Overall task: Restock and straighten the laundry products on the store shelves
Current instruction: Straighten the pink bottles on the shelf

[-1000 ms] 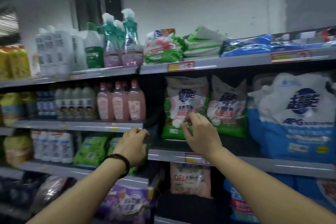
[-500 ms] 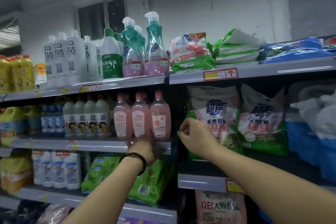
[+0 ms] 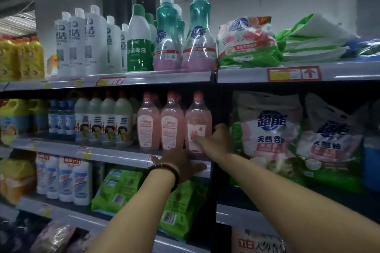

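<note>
Middle shelf (image 3: 115,153) | rightmost pink bottle (image 3: 197,121) upright at its right end | right hand (image 3: 219,142): fingers (image 3: 198,139) across the label, thumb round the side, gripping | left hand (image 3: 181,163): fingers (image 3: 197,167) flat, together, on the shelf lip below | two pink bottles (image 3: 149,127) close left, dark upright (image 3: 214,109) right, detergent bags (image 3: 267,129) beyond, top shelf (image 3: 164,77) low over caps

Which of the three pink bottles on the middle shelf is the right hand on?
The rightmost pink bottle, at the row's end beside the detergent bags. The right hand grips its side; the other two pink bottles stand untouched to its left.
</note>
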Available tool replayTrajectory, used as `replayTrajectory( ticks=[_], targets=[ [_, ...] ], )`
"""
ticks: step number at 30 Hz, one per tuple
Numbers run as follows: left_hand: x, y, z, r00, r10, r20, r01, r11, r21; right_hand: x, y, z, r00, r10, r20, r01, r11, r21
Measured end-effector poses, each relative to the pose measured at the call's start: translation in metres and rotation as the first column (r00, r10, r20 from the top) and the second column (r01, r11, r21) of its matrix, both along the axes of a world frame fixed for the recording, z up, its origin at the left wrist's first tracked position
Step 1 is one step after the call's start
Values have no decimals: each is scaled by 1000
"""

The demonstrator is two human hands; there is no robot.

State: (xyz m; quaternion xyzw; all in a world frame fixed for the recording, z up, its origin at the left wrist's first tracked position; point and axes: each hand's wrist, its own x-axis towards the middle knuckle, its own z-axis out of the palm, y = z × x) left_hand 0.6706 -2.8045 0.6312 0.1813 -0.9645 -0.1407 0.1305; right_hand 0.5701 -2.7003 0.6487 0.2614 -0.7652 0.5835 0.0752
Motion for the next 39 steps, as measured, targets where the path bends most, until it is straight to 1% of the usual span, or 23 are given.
replayTrajectory(
  ticks=[2,4,6,8,10,13,14,15,16,17,18,19,20,21,22,25,26,28,30,32,35,37,39],
  targets=[
    [-1,-1,-5,999,7,-37,-8,1000,-19,4,-15,-8,999,-28,26,29,999,-37],
    [-7,-9,-12,997,20,-80,-23,999,-36,7,-28,-18,993,-119,-14,119,993,-21],
    [-16,-20,-20,997,40,-72,-43,998,-41,8,-35,-24,970,-231,-71,232,973,9],
    [-16,-22,-21,996,37,-81,-40,998,-39,9,-38,-28,946,-298,-127,306,951,50],
    [-8,-15,-16,996,21,-91,-27,998,-59,9,-39,-31,929,-329,-172,341,939,47],
    [5,-9,-1,999,-14,-41,12,999,-51,7,-39,-34,911,-363,-195,371,929,0],
    [7,-13,4,997,3,-75,-5,1000,-24,6,-40,-36,906,-373,-202,376,926,-21],
    [10,-16,10,988,43,-148,-44,999,-1,6,-40,-38,899,-380,-217,381,924,-38],
    [13,-18,16,963,84,-255,-87,996,-2,6,-41,-40,893,-382,-238,382,923,-48],
    [14,-21,21,921,113,-372,-145,988,-60,5,-41,-42,888,-383,-255,382,923,-53],
    [14,-24,25,879,127,-459,-221,963,-157,4,-42,-43,885,-383,-264,382,922,-54],
    [11,-27,29,853,140,-503,-306,915,-264,4,-42,-43,884,-383,-268,382,922,-57],
    [10,-28,35,842,158,-516,-376,859,-349,3,-42,-44,883,-385,-270,384,922,-58],
    [7,-29,41,843,199,-499,-427,813,-397,2,-43,-44,881,-387,-272,386,921,-60],
    [5,-29,48,849,235,-474,-452,788,-419,2,-43,-44,880,-389,-273,388,920,-59],
    [-9,-35,57,895,278,-349,-422,783,-458,1,-45,-44,878,-392,-275,393,918,-54],
    [-12,-36,58,903,276,-330,-411,780,-472,0,-46,-44,878,-393,-274,395,917,-51],
    [-15,-36,60,904,251,-345,-402,775,-488,0,-47,-44,879,-394,-271,398,917,-42],
    [-16,-35,59,901,235,-365,-400,776,-488,-2,-47,-45,879,-394,-267,400,916,-37],
    [-18,-35,58,901,224,-371,-387,800,-458,-4,-47,-46,879,-394,-267,399,916,-39],
    [-19,-44,58,885,163,-435,-330,880,-343,-4,-48,-46,879,-392,-271,396,917,-43],
    [-17,-50,59,865,103,-490,-259,930,-262,-4,-48,-47,877,-394,-275,399,916,-43],
    [-11,-54,59,860,64,-507,-170,971,-167,-4,-48,-46,875,-394,-280,399,916,-40]
  ],
)
